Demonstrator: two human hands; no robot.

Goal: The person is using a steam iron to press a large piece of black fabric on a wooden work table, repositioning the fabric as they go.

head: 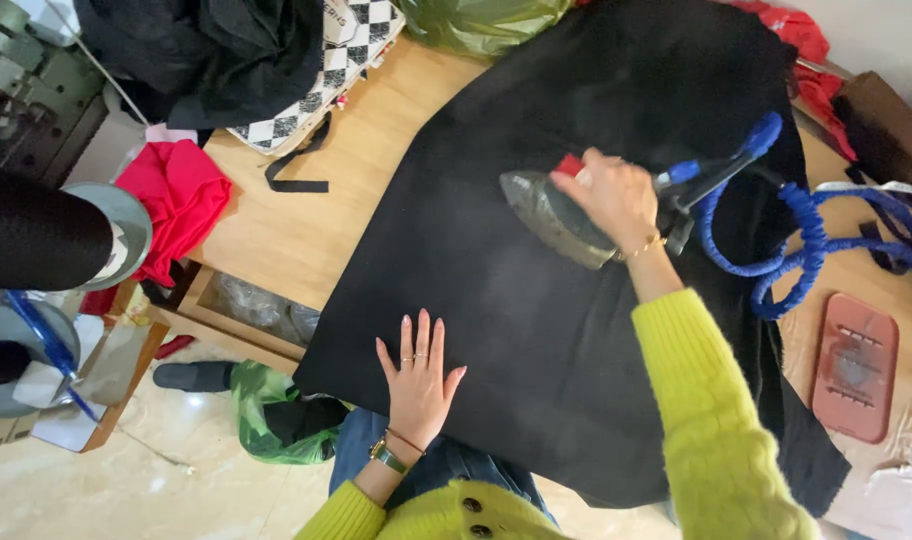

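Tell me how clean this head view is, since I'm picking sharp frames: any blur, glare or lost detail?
Head view: mostly sharp; the right hand on the iron looks slightly soft; a pale haze hangs over the black cloth, whose dark surface shows little detail; glare on the shiny floor; the thread spool at the left edge is close and blurred; the left hand lies crisp.

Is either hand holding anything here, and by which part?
The right hand grips the iron by its top handle. The left hand holds nothing; it lies flat on the black cloth.
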